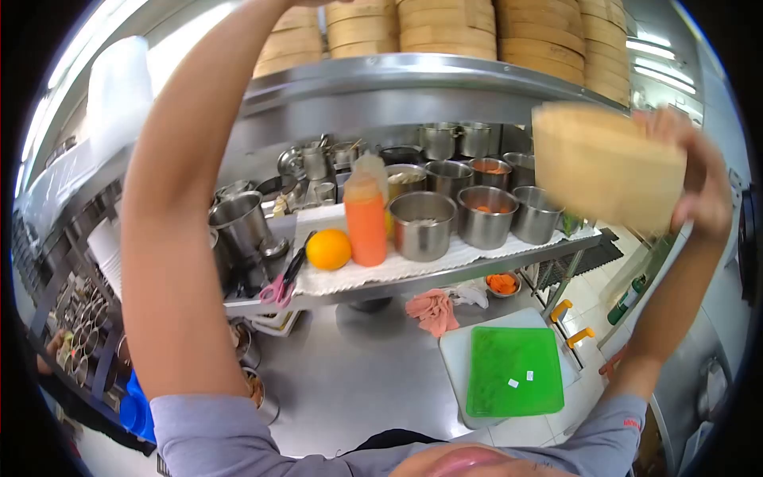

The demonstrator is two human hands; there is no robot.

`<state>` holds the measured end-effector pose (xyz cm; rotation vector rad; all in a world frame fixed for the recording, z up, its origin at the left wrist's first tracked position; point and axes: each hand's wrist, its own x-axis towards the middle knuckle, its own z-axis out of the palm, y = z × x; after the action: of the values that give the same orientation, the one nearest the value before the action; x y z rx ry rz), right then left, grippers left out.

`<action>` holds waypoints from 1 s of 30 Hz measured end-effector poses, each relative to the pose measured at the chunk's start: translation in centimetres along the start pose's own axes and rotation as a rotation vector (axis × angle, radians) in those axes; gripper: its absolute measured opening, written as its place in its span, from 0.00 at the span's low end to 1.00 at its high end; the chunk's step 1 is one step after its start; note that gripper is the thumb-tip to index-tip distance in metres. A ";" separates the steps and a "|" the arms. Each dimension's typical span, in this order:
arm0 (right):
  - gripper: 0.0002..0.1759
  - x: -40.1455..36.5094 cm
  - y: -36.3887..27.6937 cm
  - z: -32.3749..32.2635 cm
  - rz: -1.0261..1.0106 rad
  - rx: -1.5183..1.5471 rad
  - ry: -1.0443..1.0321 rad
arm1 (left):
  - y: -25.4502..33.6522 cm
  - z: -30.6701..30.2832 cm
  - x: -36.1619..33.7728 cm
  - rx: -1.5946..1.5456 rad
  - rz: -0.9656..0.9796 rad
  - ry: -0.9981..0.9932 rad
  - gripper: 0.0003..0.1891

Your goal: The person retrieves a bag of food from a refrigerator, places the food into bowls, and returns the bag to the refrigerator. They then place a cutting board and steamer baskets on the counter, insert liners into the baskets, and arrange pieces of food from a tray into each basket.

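Note:
My right hand [699, 171] grips a round bamboo steamer [608, 163] by its side, raised at the right in front of the upper shelf. The steamer is slightly blurred, and its inside is hidden. My left arm reaches up past the shelf at the left. Only a sliver of my left hand [316, 2] shows at the top edge, so its fingers are hidden. Near it, stacks of bamboo steamers [449, 28] stand on the metal upper shelf [381, 83].
Below is a shelf with steel pots [423, 230], an orange squeeze bottle [366, 230], an orange [328, 250] and pink-handled scissors [276, 292]. Lower down, a green cutting board [517, 350] lies on the counter [366, 374] near a pink cloth [432, 312].

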<state>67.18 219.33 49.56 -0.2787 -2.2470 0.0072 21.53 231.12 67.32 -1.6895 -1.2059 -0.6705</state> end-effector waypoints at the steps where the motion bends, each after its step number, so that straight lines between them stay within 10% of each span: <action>1: 0.34 -1.4 0.1 -0.6 -0.023 -0.049 -0.120 | -0.2 1.8 1.9 0.042 0.069 -0.018 0.27; 9: 0.34 -14.1 0.6 -0.5 0.163 -0.090 -0.289 | 0.4 7.4 8.9 0.070 0.041 -0.559 0.38; 15: 0.37 -19.6 1.3 -0.2 0.466 -0.075 0.044 | 2.4 5.2 6.7 0.096 0.033 -0.396 0.39; 30: 0.32 -18.6 5.2 4.3 0.171 0.158 0.054 | 7.2 -8.1 -4.8 0.013 0.011 -0.161 0.39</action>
<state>76.34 221.01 32.08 -0.3796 -2.1492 0.2634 27.04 221.13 64.19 -1.7646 -1.3085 -0.5266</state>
